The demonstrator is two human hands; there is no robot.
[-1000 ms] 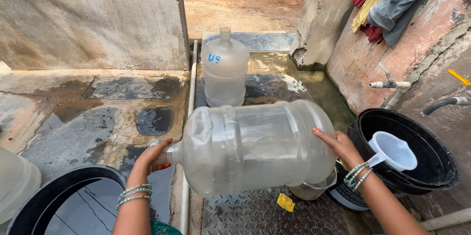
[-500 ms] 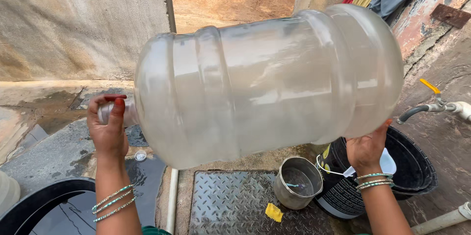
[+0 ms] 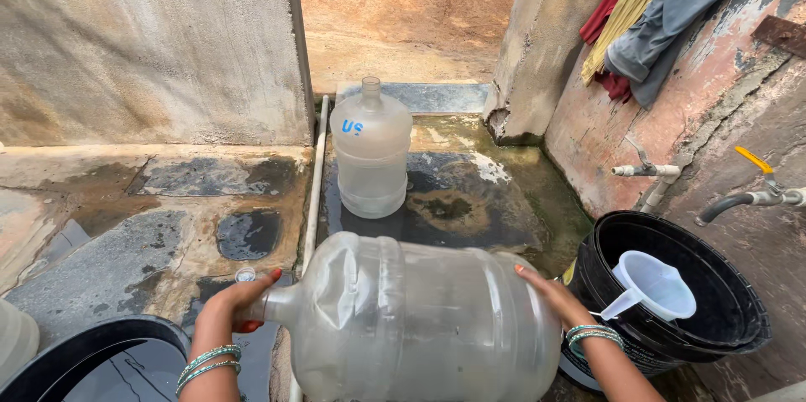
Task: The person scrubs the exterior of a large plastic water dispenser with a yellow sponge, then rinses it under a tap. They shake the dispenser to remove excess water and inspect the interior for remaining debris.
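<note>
The left hand (image 3: 231, 305) is curled around the neck of a large clear water jug (image 3: 411, 322), fingers wrapped by the mouth, bangles on the wrist. The right hand (image 3: 550, 293) lies flat and spread against the jug's base end, pressing it from that side without closing around anything. Between the two hands the jug hangs on its side, neck pointing to the left, base to the right, its body filling the lower middle of the view and lifted clear of the wet concrete floor (image 3: 453, 201).

Beyond it, toward the far edge of the floor, a second clear jug (image 3: 371, 150) stands upright, well apart from the held one. A white pipe (image 3: 314, 175) runs along the left edge of that wet slab. Just right of the right hand sits a black tub (image 3: 722, 284) with a white plastic mug (image 3: 651, 284) resting in it. Above the tub, a white tap (image 3: 642, 170) and a tap with a yellow handle (image 3: 760, 188) stick out of the wall on the right. Clothes (image 3: 663, 16) hang over the top of that wall. At the lower left corner the rim of another black tub (image 3: 92, 347) shows beside the left forearm
</note>
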